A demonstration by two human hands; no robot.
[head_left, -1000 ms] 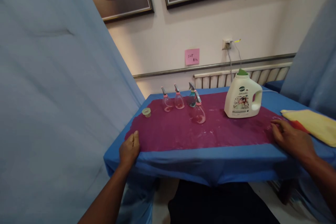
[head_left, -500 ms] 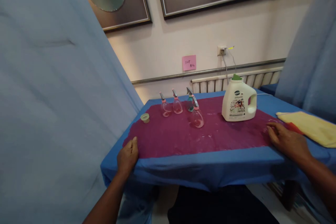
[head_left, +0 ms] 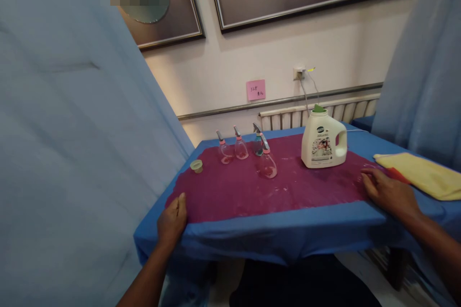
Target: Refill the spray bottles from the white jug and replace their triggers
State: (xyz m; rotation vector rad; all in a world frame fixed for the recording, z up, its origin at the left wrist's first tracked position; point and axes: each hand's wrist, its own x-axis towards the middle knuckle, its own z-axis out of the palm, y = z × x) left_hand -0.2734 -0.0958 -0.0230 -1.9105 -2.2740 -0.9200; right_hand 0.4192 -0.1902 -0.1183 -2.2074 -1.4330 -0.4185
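Observation:
My left hand [head_left: 172, 220] rests in a loose fist, thumb on top, at the front left corner of a maroon cloth [head_left: 230, 196]. Nothing shows in it. At the cloth's right end lies my right hand [head_left: 391, 192], its fingers loosely bent and apart, holding nothing. Several trigger spray bottles stand on the cloth: a clear one [head_left: 268, 165] in front, two pink-collared ones [head_left: 225, 153] [head_left: 241, 148] to the left, and a teal one [head_left: 258, 146] behind. A cream detergent jug [head_left: 320, 146] with a green top stands nearer my right hand. A small translucent cup [head_left: 197, 166] sits at the left.
A blue tablecloth [head_left: 288, 230] covers the table. On the right lies a folded yellow cloth [head_left: 421, 172] with a red piece beside it. Light blue curtains [head_left: 72, 153] hang at both sides. A radiator [head_left: 284, 119] and a wall socket [head_left: 298, 73] are behind.
The view has shifted slightly, so everything sits a little further left and most of it lower. Both hands and the objects stay in the same places on the table.

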